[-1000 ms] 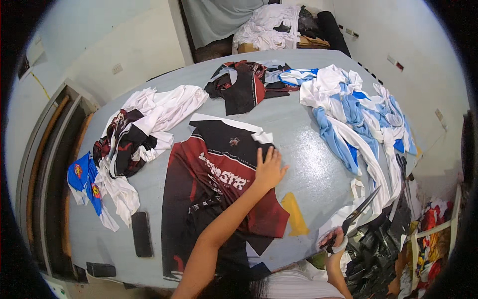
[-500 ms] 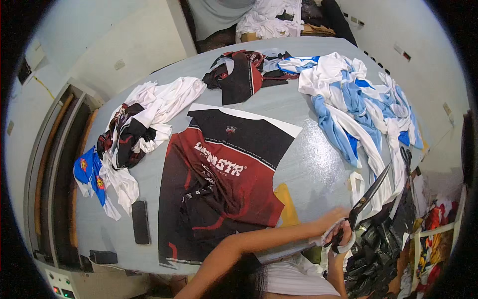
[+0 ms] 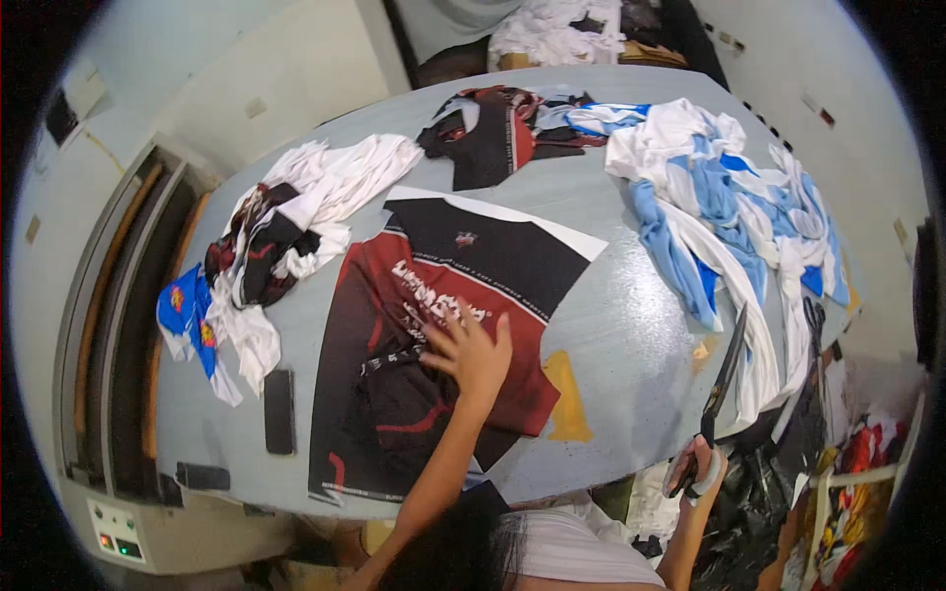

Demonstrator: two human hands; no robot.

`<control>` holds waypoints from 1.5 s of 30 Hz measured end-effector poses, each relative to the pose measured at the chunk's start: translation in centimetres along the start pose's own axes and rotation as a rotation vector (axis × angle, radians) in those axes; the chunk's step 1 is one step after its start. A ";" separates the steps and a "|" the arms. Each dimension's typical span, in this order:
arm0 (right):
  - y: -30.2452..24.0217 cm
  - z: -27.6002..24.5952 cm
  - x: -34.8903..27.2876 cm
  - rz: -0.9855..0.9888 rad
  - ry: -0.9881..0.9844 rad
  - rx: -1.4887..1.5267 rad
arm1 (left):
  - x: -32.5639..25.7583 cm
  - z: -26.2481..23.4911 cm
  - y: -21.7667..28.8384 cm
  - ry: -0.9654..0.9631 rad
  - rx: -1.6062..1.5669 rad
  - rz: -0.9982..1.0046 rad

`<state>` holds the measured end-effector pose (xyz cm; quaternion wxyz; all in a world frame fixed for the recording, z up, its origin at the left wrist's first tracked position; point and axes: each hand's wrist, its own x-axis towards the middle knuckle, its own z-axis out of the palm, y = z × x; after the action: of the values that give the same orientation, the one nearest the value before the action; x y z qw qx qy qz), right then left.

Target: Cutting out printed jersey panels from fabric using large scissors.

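A black and dark red printed jersey panel (image 3: 512, 394) lies on the table in front of me, its lower middle rumpled. My left hand (image 3: 471, 357) reaches over it with fingers spread, on or just above the printed chest; contact is hard to judge. Beyond the table's right front edge, my right hand (image 3: 698, 469) grips large black scissors (image 3: 726, 382) by handles wrapped in something pale. Their blades point up and away, beside a white and light blue fabric pile (image 3: 724, 197). White fabric (image 3: 581, 233) shows under the panel's far edge.
White and dark fabric pieces (image 3: 360, 167) lie at the left, with blue ones (image 3: 185, 305) nearer. A dark pile (image 3: 483, 148) sits at the back. A black phone-like slab (image 3: 280, 412) and a yellow piece (image 3: 565, 396) flank the panel. Black plastic (image 3: 739, 522) hangs at right.
My left hand has moved left from beside the scissors onto the jersey panel, its fingers now spread. The scissors have dropped slightly and point more upright. The whole view has shifted a little.
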<state>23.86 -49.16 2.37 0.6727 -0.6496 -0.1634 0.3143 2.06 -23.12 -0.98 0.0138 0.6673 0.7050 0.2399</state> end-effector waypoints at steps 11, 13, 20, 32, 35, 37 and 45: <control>0.6 3.6 1.2 0.063 -0.235 0.104 | 17.1 3.6 -9.9 -0.220 0.003 0.226; 0.6 3.1 0.5 0.064 -0.212 0.047 | 19.3 5.0 -8.6 -0.242 0.096 0.361; 2.8 -0.8 -1.0 0.098 -0.140 -0.137 | 14.5 5.8 -6.9 -0.214 -0.151 0.704; 1.4 0.6 -0.7 -0.004 -0.198 -0.211 | 14.5 -0.5 -10.7 0.416 0.036 0.535; 0.2 1.7 -1.1 0.091 -0.285 -0.213 | 8.9 3.1 -1.4 0.112 0.013 0.759; -0.3 1.9 -2.0 0.149 -0.310 -0.128 | 2.4 3.6 3.3 -0.173 0.008 0.650; -0.5 -2.4 -5.8 0.381 -0.404 -0.394 | 2.0 -0.9 6.4 -0.685 -0.583 0.856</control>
<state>21.13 -54.62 3.74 0.4174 -0.7106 -0.2265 0.5192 7.52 -21.56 2.69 0.3236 0.8987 0.2358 0.1790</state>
